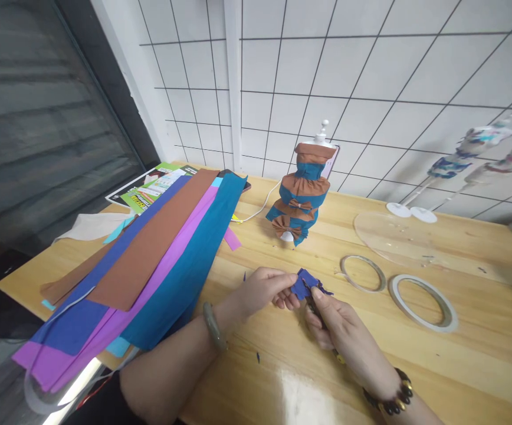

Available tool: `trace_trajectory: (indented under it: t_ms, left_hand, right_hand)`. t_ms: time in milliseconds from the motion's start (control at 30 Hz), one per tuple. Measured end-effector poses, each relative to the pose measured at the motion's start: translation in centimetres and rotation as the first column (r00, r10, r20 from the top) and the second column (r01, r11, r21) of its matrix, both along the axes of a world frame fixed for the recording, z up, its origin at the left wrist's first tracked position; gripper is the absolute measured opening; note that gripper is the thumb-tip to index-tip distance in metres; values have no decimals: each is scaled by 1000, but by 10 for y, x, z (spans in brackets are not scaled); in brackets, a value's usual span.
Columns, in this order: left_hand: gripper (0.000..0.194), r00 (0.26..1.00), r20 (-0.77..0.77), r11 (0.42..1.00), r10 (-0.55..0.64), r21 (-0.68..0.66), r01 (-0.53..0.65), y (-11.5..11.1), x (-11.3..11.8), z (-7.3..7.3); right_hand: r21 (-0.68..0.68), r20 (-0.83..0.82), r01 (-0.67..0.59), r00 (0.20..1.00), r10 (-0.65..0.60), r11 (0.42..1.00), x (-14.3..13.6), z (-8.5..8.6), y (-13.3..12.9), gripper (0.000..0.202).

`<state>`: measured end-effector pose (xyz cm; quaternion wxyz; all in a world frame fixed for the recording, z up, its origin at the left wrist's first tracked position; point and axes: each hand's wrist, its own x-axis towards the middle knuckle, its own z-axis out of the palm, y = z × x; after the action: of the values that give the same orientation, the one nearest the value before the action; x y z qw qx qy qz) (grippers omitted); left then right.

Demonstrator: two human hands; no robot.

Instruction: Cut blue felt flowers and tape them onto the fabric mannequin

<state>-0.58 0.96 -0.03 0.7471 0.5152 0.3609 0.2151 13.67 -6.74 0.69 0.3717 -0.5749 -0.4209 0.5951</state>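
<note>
My left hand (pixel 267 289) pinches a small folded piece of dark blue crepe paper (pixel 305 283) between thumb and fingers. On its other side, my right hand (pixel 335 321) is closed around scissors (pixel 315 310), whose dark handle shows a bit of yellow below the fingers. The blades meet the paper's right edge, where narrow cut strips stick out; most of the scissors is hidden by my fingers. Behind both hands a small dress form (pixel 304 195) stands upright, dressed in brown and teal crepe paper with two brown bows.
Long crepe paper sheets (pixel 150 260) in brown, blue, purple and teal lie at the left. Two tape rolls (pixel 424 302) lie flat at the right, near a clear round sheet (pixel 393 236). Two slim stands (pixel 410 211) rise by the tiled wall. A white cable (pixel 265 203) crosses the back.
</note>
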Motion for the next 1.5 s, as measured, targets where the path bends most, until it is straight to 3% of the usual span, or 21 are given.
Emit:
trace_trajectory:
  t_ms: [267,633,1067,1500]
  left_hand:
    - [40,1000,2,1000,-7,8,7,-1,0,-1]
    - [32,999,-27,993,-37,115,39,-1,-1,-3]
    - [24,999,-32,997,-11,72,13,-2,0,2]
    - [38,1000,-9,1000,-6,16,6,-1,0,-4]
  right_hand:
    - [-8,-23,4,1000,-4,1000,1,-3,0,48]
    - [5,8,-4,1000,4,1000,1,-4,1,48]
    - [-2,-8,-8,1000,8,1000,2,-5,0,48]
    - [4,26,-7,1000,6,1000,1,-4,1,49]
